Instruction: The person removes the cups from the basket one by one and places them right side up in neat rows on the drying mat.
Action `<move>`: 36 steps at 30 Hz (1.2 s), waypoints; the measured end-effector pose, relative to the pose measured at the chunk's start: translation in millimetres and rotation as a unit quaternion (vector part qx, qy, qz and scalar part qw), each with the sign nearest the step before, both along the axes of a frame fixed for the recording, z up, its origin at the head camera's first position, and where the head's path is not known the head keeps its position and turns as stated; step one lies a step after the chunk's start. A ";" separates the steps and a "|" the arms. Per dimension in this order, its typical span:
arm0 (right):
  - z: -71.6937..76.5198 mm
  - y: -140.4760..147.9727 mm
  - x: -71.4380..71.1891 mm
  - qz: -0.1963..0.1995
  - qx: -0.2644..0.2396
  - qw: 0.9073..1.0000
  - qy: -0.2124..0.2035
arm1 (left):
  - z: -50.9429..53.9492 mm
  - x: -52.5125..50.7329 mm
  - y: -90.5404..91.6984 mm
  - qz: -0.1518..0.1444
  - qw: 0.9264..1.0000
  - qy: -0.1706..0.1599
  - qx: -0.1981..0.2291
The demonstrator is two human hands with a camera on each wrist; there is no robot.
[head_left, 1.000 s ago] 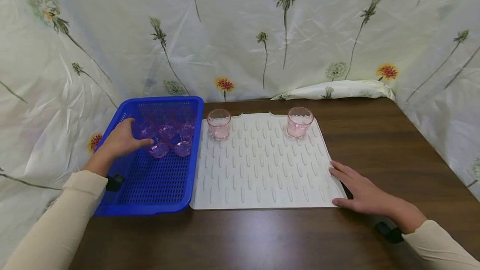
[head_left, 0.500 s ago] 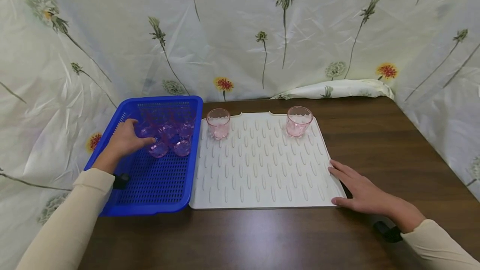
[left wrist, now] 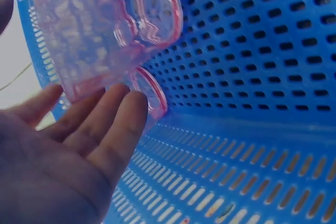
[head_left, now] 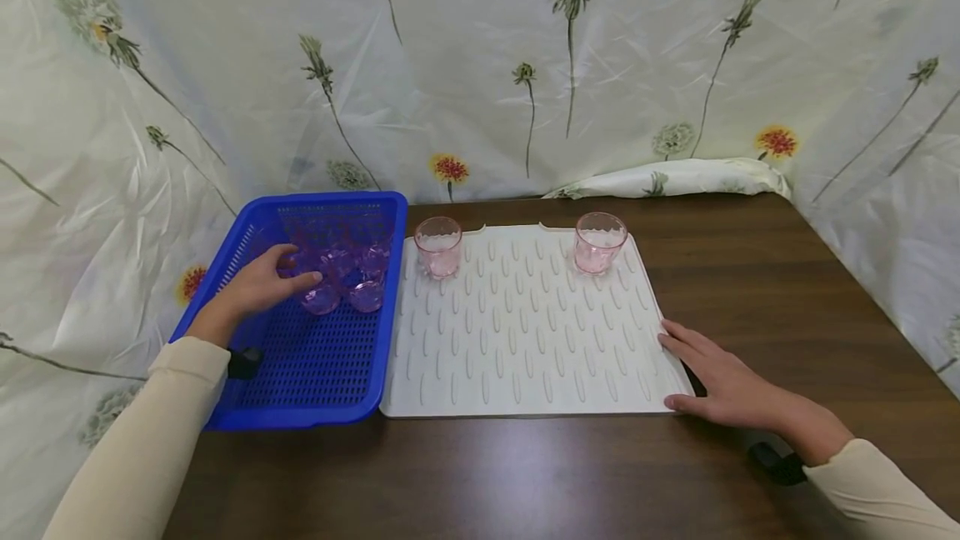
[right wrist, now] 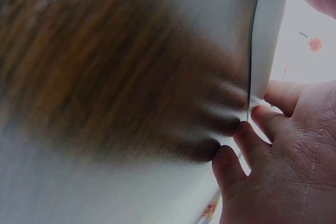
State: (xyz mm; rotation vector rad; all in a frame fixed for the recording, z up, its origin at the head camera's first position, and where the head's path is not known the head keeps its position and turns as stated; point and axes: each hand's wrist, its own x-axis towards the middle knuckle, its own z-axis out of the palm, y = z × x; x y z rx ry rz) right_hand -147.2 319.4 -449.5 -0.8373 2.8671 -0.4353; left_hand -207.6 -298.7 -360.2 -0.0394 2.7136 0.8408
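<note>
White mat (head_left: pixel 517 373), centre; blue basket (head_left: pixel 315 365), nine o'clock; right hand (head_left: pixel 723 386), four o'clock, fingers apart at the mat's edge; left hand (head_left: pixel 258 282), shifted towards pink glasses (head_left: pixel 341 262), basket's one o'clock, thumb and fingers apart, contact uncertain, hence none gripped yet.

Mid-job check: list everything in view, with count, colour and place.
Glasses on mat: two, pink, at its far corners
Glasses in basket: several, exact count unclear, pinkish, mostly far half
Basket: one, blue, left of mat
Mat: one, white, mid-table
Table: one, dark brown, underneath
Cloth: flowered, pale, behind
Sleeves: two, cream, on forearms
Left hand: one, bare, at basket glasses
Right hand: one, bare, touching mat's right edge
</note>
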 end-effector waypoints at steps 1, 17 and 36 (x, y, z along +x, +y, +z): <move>0.1 -0.1 -0.1 0.000 0.001 1.000 -0.001 | -0.8 0.0 -1.1 -0.006 1.000 0.001 -0.001; -6.4 2.8 -0.4 0.005 0.014 0.999 0.032 | -16.8 -5.2 -11.6 -0.039 0.998 0.002 0.041; -2.6 1.2 -1.9 -0.005 0.000 1.000 -0.009 | -25.0 -15.8 -19.2 -0.039 0.989 -0.048 0.134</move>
